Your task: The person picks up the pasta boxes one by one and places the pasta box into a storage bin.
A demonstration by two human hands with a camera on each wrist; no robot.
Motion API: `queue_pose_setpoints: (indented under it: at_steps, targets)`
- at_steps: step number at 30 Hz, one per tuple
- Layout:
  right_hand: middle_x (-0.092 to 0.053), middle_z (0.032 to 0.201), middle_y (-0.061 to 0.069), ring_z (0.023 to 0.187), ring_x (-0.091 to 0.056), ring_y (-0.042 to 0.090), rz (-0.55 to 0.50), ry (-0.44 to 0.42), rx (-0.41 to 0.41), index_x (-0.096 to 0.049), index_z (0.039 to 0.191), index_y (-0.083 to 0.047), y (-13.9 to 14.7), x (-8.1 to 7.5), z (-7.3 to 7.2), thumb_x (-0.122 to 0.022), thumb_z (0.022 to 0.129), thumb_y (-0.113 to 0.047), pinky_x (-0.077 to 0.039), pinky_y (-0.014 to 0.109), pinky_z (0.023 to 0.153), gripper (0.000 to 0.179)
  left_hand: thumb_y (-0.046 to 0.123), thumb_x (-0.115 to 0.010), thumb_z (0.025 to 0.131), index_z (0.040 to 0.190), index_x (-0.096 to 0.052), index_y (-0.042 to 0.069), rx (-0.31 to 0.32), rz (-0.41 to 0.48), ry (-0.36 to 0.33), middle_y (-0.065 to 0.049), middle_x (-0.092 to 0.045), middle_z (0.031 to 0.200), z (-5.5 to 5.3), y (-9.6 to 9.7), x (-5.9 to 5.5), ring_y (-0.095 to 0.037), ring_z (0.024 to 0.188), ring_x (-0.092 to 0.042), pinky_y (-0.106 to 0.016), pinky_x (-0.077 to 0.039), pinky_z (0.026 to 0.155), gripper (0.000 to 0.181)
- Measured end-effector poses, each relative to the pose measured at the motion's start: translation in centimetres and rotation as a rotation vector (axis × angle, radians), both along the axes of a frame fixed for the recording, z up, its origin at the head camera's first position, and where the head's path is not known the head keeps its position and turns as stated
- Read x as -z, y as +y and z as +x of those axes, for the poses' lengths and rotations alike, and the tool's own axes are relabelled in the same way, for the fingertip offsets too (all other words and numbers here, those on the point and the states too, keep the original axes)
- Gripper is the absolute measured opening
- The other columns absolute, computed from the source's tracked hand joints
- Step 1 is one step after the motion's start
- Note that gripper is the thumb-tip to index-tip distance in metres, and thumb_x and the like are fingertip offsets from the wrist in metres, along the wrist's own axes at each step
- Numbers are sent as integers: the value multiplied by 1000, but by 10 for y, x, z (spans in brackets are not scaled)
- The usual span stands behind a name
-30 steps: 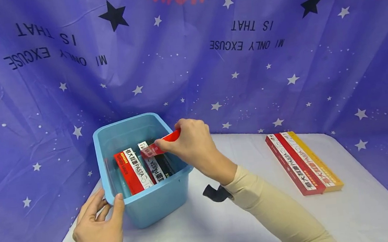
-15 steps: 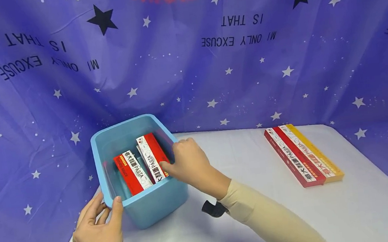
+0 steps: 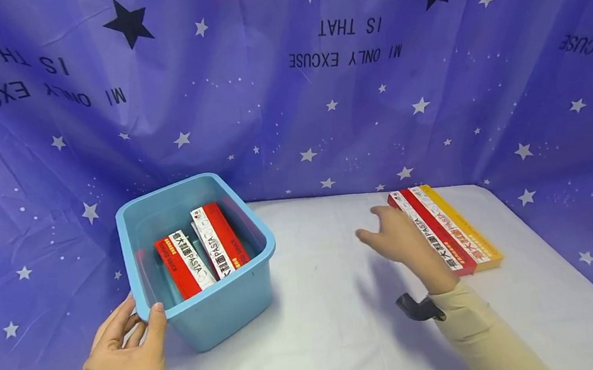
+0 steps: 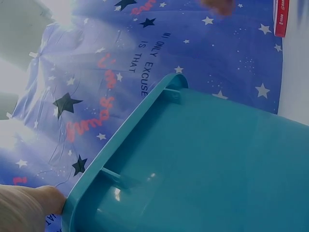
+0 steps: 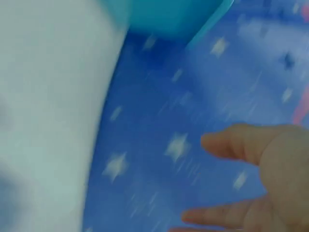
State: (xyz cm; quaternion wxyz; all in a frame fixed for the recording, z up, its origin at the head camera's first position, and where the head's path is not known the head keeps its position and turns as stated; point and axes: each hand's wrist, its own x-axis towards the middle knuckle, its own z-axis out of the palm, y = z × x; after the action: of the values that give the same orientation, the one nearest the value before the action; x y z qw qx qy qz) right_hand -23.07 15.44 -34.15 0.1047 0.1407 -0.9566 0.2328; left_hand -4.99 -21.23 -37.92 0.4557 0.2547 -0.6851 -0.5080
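Note:
My left hand (image 3: 126,362) holds the near-left corner of a light blue plastic bin (image 3: 223,311). In the left wrist view, part of that hand (image 4: 34,208) meets the outer side of the bin's rim (image 4: 120,133); its other fingers are hidden. Inside the bin a red-and-white pasta box (image 3: 183,264) leans on the left, and another red pasta box (image 3: 224,239) lies to its right, on top of a partly hidden box. My right hand (image 3: 403,237), thumb and fingers spread, hangs above the table just left of a red pasta box (image 3: 440,233), holding nothing.
A yellow pasta box (image 3: 463,222) lies against the right side of the red one on the white table (image 3: 321,325). Purple star-printed cloth (image 3: 269,122) hangs behind the table and along its sides. A black strap piece (image 3: 418,309) sticks out at my right wrist.
My right hand lowered a red pasta box onto the right-hand side of the bin's contents, let go and moved right towards the boxes on the table. My left hand stays at the bin's corner.

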Motion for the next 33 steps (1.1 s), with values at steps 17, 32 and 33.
queue_pose_setpoints:
  at_steps: [17, 32, 33]
  targets:
    - [-41, 115, 52, 115, -32, 65, 369, -86, 283, -52, 115, 22, 125, 104, 12, -77, 78, -34, -36, 73, 97, 71, 12, -82, 78, 120, -70, 6, -8, -66, -4, -6, -65, 116, -2, -4, -3, 0, 86, -63, -6, -51, 74, 44]
    - [-58, 105, 36, 95, -56, 53, 225, -111, 181, -54, 129, 11, 139, 91, 91, -74, 85, -24, -49, 65, 75, 61, 6, -81, 78, 120, -69, 2, 12, -55, 36, -10, -64, 117, -2, -3, -1, -5, 91, -63, -8, -53, 76, 44]
    - [-58, 105, 35, 95, -56, 53, 210, -93, 177, -55, 129, 10, 139, 87, 96, -74, 84, -24, -48, 64, 74, 60, 6, -81, 78, 120, -69, 2, 14, -53, 37, -11, -64, 117, -2, -3, -1, -5, 91, -63, -8, -53, 76, 44]
